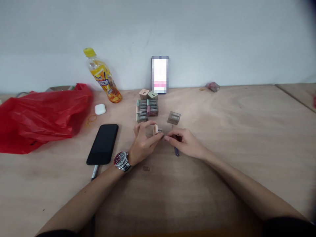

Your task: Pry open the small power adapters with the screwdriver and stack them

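Between the thumb and fingers of my left hand (144, 140) is a pencil sharpener (156, 130) with a pink top and a metal insert, its clear bin off. Close by on the right, my right hand (184, 141) is curled round a thin screwdriver (176, 151); its purple handle shows below the hand and its shaft above. The right thumb and forefinger are pinched near the sharpener's metal part; anything tiny between them cannot be made out. A smoky clear sharpener bin (174, 117) lies just beyond my right hand.
Several two-hole sharpeners (147, 110) stand grouped beyond my left hand, before a propped phone (160, 74). A drink bottle (103, 77), earbud case (100, 109), black phone (103, 144) with cable and red bag (46, 115) are left. Another pinkish sharpener (213, 87) lies by the wall.
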### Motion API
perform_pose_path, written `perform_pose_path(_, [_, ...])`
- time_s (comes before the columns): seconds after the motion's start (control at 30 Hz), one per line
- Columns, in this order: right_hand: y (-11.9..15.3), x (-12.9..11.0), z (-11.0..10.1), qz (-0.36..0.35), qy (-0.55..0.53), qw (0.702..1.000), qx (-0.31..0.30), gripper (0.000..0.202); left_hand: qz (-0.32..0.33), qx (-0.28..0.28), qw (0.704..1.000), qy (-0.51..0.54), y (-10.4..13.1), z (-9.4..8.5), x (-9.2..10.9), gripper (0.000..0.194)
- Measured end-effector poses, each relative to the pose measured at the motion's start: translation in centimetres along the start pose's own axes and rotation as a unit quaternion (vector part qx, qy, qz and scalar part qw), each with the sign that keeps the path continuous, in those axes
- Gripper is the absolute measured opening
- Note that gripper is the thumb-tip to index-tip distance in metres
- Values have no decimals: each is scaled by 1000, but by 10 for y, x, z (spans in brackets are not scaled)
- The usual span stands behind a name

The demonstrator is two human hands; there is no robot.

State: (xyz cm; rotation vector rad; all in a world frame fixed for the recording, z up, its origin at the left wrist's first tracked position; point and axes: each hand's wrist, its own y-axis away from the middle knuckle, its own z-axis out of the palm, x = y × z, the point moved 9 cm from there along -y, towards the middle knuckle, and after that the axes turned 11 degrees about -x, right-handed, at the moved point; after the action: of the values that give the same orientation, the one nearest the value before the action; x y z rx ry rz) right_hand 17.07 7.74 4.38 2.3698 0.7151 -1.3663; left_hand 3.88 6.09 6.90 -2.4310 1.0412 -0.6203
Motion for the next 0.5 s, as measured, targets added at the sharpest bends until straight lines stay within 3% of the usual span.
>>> perform_pose_path(0.13, [0,5,3,18,-38,999,-6,23,-14,-7,1000,7,-1,2,-3,17])
perform_pose_path(0.3, [1,5,-7,22,-15,999,20,19,-14,-8,1000,15,-2,2,-3,22])
perform_pose_path(0.5, [0,8,-7,13,-3,1000,17,20,-15,-31,999,24,-2,4,-1,15])
